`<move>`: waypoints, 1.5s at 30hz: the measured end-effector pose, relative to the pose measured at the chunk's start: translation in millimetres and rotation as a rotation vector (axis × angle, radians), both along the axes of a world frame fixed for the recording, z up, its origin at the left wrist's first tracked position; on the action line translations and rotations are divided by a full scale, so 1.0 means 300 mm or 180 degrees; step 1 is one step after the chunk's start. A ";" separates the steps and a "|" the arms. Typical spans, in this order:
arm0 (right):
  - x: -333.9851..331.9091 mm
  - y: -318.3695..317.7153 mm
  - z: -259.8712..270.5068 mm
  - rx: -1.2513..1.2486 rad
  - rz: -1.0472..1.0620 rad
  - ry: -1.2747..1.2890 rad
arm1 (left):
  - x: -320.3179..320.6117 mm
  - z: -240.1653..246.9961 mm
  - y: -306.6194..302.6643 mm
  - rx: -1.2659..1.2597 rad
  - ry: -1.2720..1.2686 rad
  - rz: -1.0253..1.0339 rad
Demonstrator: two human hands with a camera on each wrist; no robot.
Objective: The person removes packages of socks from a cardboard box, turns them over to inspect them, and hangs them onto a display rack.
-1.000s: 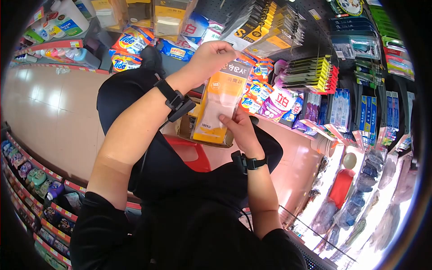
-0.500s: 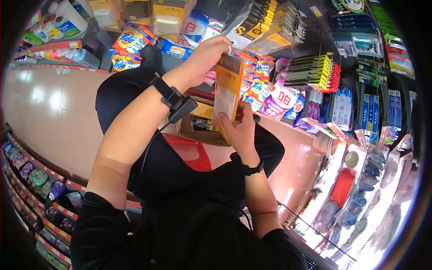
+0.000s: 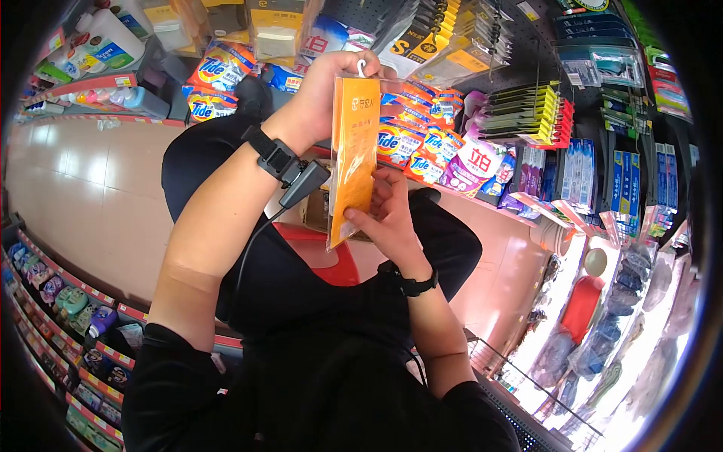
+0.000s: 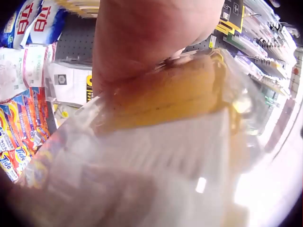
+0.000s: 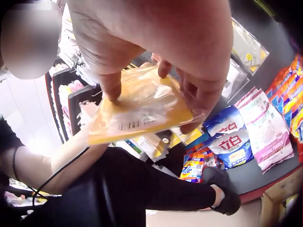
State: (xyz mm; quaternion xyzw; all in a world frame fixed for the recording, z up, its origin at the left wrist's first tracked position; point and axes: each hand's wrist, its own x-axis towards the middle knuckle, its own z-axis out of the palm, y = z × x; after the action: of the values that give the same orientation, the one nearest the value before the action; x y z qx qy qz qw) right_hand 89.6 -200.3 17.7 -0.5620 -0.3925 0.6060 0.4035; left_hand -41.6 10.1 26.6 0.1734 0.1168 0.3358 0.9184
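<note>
A pack of socks in clear plastic, with an orange-yellow card and a white hook at its top, stands nearly upright between my hands. My left hand holds it at the top by the hook. Lower down, my right hand pinches its side, the thumb lying on the printed face. Seen from the right wrist, the pack shows a barcode near its end. White fabric shows through the plastic in the left wrist view. Behind the pack, an open cardboard box is mostly hidden.
Tide detergent bags line the low shelf behind my hands. More sock packs hang from hooks above it. Toothbrush packs hang to the right. A red stool stands between my legs.
The pack has turned over from its white sock window to its orange printed face and shifted left. Both hands still hold it, the left at the top, the right lower down.
</note>
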 end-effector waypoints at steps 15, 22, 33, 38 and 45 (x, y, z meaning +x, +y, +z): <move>0.013 -0.009 -0.057 0.0443 -0.0231 -0.0144 | -0.013 -0.003 0.017 0.0257 0.0030 0.0084; 0.011 -0.009 -0.044 0.0461 -0.0116 -0.0236 | -0.008 -0.009 0.009 0.0075 -0.0005 0.0209; 0.010 -0.012 -0.086 0.0418 0.0059 -0.0404 | 0.014 -0.043 0.015 0.0106 0.0890 0.0527; -0.015 0.023 -0.076 0.0484 0.0188 -0.0432 | 0.024 -0.040 -0.013 0.0830 0.1686 0.0839; -0.044 0.080 -0.060 0.0312 0.0081 -0.0010 | 0.019 -0.028 -0.019 0.1250 0.2206 0.0999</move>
State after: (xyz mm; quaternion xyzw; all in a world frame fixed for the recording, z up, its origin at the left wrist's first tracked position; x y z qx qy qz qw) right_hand 76.4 -176.3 -0.5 -0.5375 -0.4294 0.5902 0.4222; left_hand -35.9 4.5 18.2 0.4277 0.3773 0.4093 0.7122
